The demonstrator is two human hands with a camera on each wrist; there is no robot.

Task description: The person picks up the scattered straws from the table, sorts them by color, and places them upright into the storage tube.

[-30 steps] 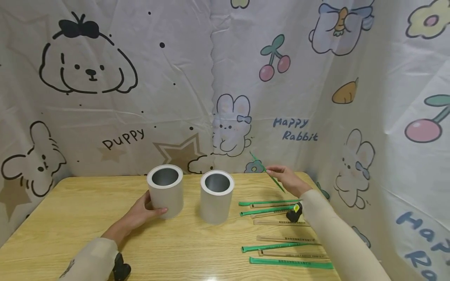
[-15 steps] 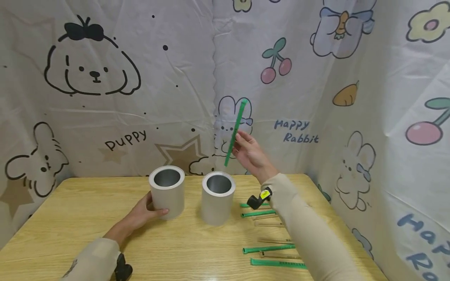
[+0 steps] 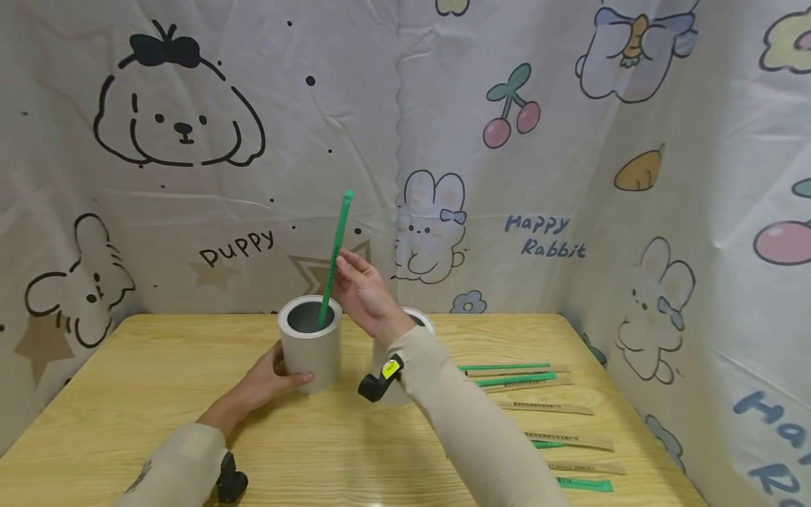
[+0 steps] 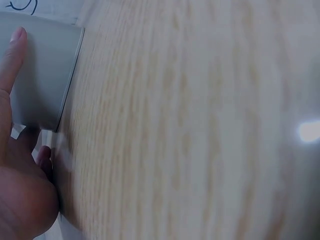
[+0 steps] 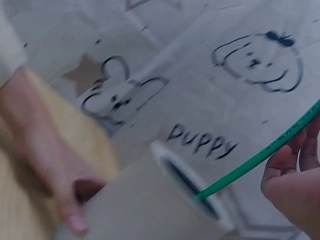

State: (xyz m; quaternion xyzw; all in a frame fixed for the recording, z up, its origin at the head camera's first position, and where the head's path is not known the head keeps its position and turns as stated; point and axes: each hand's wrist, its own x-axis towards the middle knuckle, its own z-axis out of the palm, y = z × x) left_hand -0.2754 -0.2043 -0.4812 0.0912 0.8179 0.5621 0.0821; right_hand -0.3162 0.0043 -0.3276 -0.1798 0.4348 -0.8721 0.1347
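Note:
My left hand (image 3: 269, 380) grips the lower side of a white cylindrical holder (image 3: 315, 362), thumb across its front. The left wrist view shows that thumb along the holder's wall (image 4: 47, 75). My right hand (image 3: 369, 292) pinches a green paper-wrapped straw (image 3: 340, 229) near its middle. The straw stands slightly tilted, its lower end inside the mouth of that holder. In the right wrist view the green straw (image 5: 250, 165) enters the holder's dark opening. A second white holder (image 3: 423, 320) stands to the right, mostly hidden behind my right wrist and sleeve.
Several green straws (image 3: 519, 381) and brown paper-wrapped straws (image 3: 551, 408) lie in loose rows on the right side of the wooden table (image 3: 304, 451); my right sleeve covers some. A printed curtain (image 3: 355, 105) hangs close behind the table's far edge.
My right hand has carried the green straw leftward from the table's right side, past the second holder, and lowered its end into the left holder. My left hand has kept its grip.

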